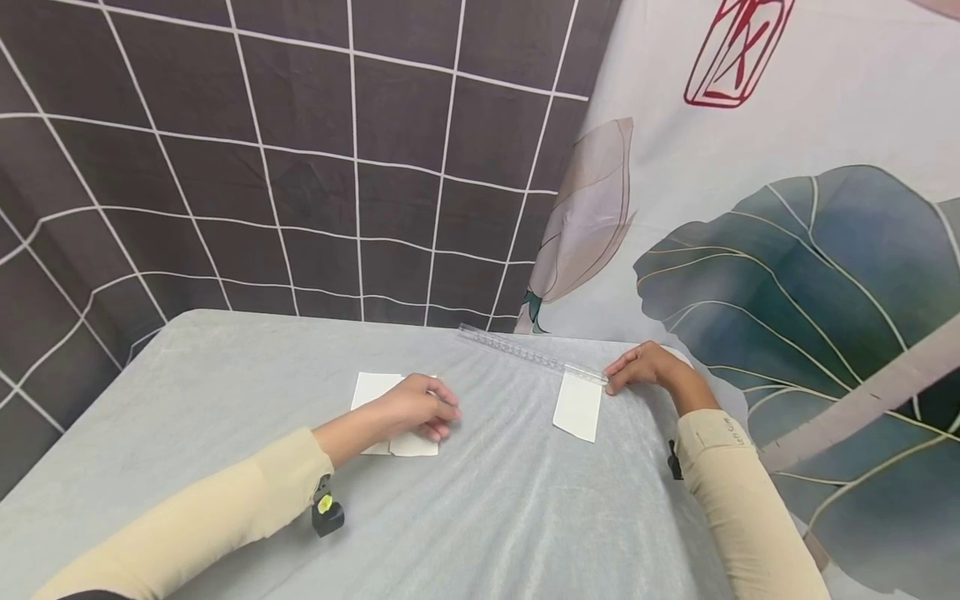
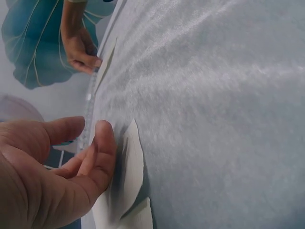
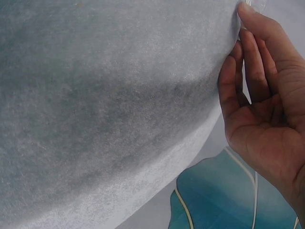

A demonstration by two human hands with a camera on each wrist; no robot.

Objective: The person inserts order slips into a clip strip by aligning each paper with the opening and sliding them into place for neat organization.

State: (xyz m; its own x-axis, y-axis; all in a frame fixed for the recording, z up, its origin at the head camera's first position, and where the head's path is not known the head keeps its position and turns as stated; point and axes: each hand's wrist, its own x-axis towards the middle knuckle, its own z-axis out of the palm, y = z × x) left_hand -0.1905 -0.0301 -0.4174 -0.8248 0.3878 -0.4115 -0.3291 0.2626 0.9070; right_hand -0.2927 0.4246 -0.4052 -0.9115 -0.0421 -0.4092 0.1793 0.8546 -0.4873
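In the head view a clear ruler (image 1: 517, 350) lies slanted near the back edge of the table, and my right hand (image 1: 648, 367) pinches its right end between thumb and fingers. The ruler's end overlaps the top of a piece of white paper (image 1: 577, 408), whose lower edge is uneven. On the left, my left hand (image 1: 416, 407) is over more white paper (image 1: 372, 387), partly hiding it. The left wrist view shows the left thumb and fingers apart with nothing between them, beside a torn, lifted paper edge (image 2: 133, 167).
A pale grey cloth with soft wrinkles covers the table (image 1: 480, 517). Behind it hangs a dark curtain (image 1: 300, 192) with a white grid. To the right is a white hanging (image 1: 660, 150) printed with large leaves, close to the right arm.
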